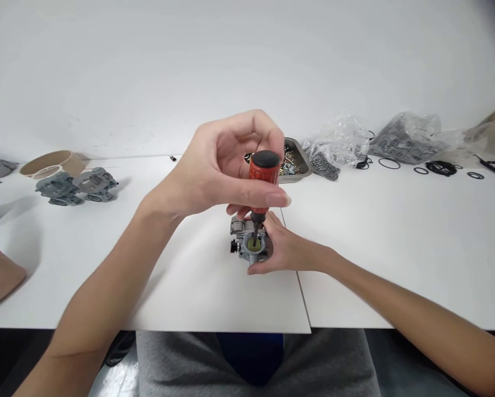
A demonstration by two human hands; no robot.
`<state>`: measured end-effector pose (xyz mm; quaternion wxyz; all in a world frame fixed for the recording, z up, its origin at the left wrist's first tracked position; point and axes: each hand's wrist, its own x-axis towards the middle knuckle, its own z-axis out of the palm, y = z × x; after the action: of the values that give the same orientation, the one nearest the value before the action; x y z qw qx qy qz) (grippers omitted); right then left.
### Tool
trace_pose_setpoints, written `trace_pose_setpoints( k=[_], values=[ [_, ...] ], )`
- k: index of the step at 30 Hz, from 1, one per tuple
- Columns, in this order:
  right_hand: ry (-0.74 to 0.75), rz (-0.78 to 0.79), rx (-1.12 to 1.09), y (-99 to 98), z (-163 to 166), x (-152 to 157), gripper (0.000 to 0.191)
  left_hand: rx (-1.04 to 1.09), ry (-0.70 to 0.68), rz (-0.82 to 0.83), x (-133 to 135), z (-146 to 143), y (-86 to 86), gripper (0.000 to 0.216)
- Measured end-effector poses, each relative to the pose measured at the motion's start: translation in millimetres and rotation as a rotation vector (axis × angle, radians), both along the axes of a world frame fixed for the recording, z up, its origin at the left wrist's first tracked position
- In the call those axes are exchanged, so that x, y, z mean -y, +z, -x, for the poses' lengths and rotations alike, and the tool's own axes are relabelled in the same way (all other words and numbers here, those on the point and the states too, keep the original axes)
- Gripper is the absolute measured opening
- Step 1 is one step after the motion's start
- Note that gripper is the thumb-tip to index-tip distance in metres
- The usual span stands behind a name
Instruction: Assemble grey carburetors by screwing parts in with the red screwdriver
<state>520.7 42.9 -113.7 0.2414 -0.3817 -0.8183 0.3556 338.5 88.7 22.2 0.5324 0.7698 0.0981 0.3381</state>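
Observation:
My left hand (230,165) is closed around a red screwdriver (264,172) with a black end cap, held nearly upright. The screwdriver's shaft points down into the round bore of a grey metal carburetor (244,242), where a yellowish disc shows. Whether the tip touches a screw there, I cannot make out. Low on the white table, my right hand (284,245) grips the carburetor from its right side, thumb in front and fingers behind. A black fitting sticks out of the carburetor's left side.
Two carburetor bodies (94,183) stand at the left beside a tape roll (71,161). Behind my hands sits a metal tray (303,165) of small brass parts. Plastic bags (413,138) and black rings (390,164) lie at the back right. Another person's arm (1,275) rests at the left edge.

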Motion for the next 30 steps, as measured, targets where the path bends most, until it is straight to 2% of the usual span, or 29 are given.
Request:
trace_pose_setpoints(
  k=[4,10,14,21,27,30],
  values=[
    [0.001,-0.066,0.017,-1.0,1,-1,0.093,0.05,-0.031,0.042,-5,-1,-5.0,0.03],
    [-0.004,-0.048,0.03,3.8,2,0,0.098,0.055,-0.078,-0.051,-10,4,-2.9,0.028],
    [0.008,-0.03,0.013,2.3,1,0,0.097,0.026,-0.04,-0.069,-8,9,1.5,0.024],
    [-0.009,-0.006,0.029,1.0,0,1,0.084,-0.106,0.026,-0.172,3,18,15.6,0.015],
    [-0.019,0.038,0.04,1.9,-1,2,0.082,-0.13,0.122,-0.332,11,17,21.0,0.023],
    [0.008,0.012,0.046,-0.3,-2,0,0.09,-0.037,0.026,-0.184,13,11,16.9,0.031]
  ],
)
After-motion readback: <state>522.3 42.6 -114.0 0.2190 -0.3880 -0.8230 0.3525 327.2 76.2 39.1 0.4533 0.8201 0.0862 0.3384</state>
